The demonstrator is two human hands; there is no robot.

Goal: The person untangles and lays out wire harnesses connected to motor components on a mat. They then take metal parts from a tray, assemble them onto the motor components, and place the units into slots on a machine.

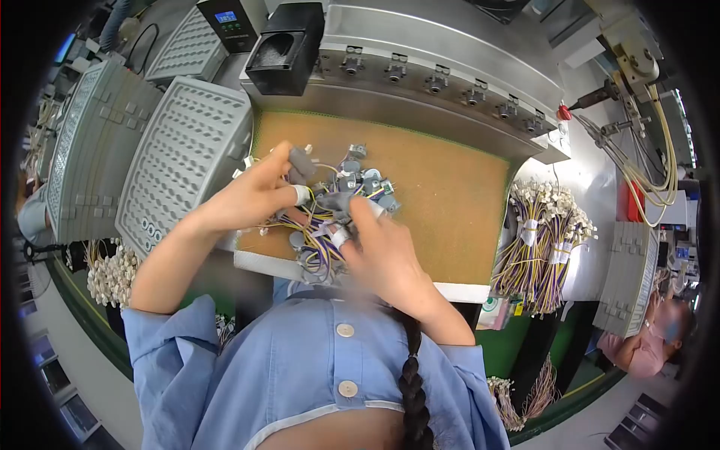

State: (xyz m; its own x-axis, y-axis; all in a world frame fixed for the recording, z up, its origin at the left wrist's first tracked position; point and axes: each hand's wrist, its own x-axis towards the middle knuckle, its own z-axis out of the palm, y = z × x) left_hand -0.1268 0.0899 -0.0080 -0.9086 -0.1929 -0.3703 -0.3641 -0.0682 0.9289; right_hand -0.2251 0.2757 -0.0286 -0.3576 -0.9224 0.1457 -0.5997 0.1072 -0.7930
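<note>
A heap of small round grey parts (347,182) with purple, yellow and white wires (319,262) lies on the tan work mat (442,195). My left hand (255,193) reaches over the heap's left side, thumb and index finger apart; its lower fingers are partly hidden among the wires. Grey and white covers wrap several fingertips. From the right, my right hand (384,251) is at the front of the heap, fingers bent inward and closed among the wires. What lies between those fingertips is hidden by the covers and the tangle.
Grey moulded trays (184,161) stand at the left, with more stacked beyond. A black box (285,52) and a metal fixture with a row of clamps (435,79) line the back. Bundled wires with white connectors (544,240) lie at right. Another person (637,349) sits far right.
</note>
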